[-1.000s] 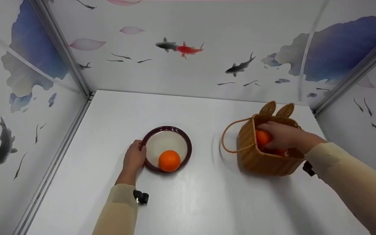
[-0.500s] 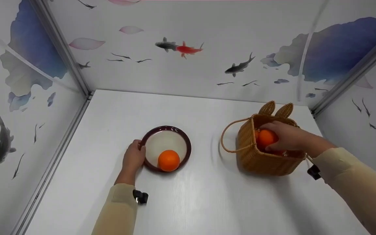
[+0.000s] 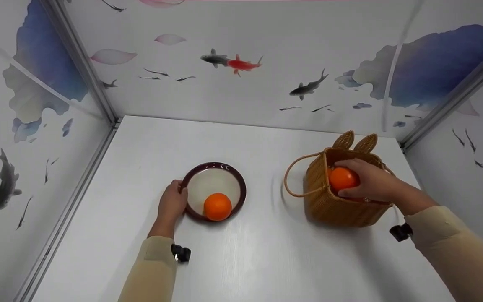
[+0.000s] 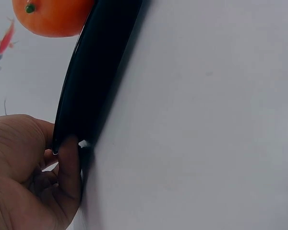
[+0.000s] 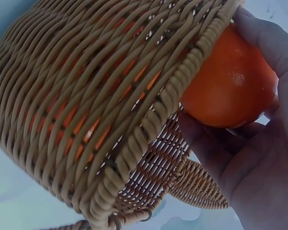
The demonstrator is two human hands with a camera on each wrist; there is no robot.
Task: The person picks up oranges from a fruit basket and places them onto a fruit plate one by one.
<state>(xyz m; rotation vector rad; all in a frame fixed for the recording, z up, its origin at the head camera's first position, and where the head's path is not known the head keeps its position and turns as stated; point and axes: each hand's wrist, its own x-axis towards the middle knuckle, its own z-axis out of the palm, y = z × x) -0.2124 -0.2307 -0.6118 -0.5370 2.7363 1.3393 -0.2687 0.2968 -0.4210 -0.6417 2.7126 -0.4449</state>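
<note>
Head view: right hand [image 3: 369,182] grips one orange [image 3: 343,178] at basket [image 3: 333,207]; left hand [image 3: 172,203] pinches plate [image 3: 191,174] rim, second orange [image 3: 217,206] inside.

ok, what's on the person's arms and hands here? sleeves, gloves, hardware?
Both hands, left hand and right hand, are bare, no gloves. Each arm wears a long cream-beige sleeve down to the wrist. A small black device is mounted at each wrist; the right one likewise.

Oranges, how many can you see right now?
2 clearly: one orange on the plate by the left hand, one orange in the right hand at the basket mouth. Orange glimpsed through the weave suggests more inside, uncounted.
</note>
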